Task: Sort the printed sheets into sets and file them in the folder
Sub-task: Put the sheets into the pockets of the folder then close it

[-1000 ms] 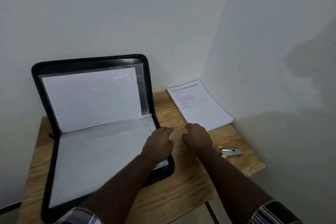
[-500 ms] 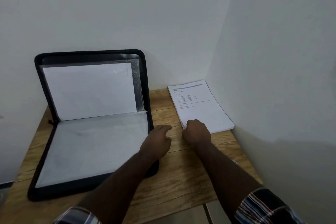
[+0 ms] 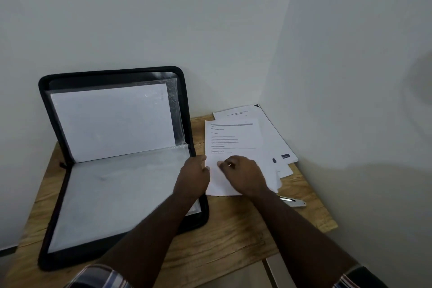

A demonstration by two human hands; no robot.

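Your hands meet at the top sheet, beside the open folder.

Your left hand [image 3: 192, 176] touches the left edge of the top sheet [image 3: 230, 145], fingers loosely bent; your right hand [image 3: 243, 174] rests on it, fingertips curled, though whether it pinches you cannot tell. The thin white sheets lie fanned over the stack [image 3: 268, 128] on the wood-grain tabletop [image 3: 233, 229]; their print is too small to read. The black, round-cornered folder [image 3: 112, 159] holds glossy clear sleeves, its lid propped upright with a blank sheet inside.
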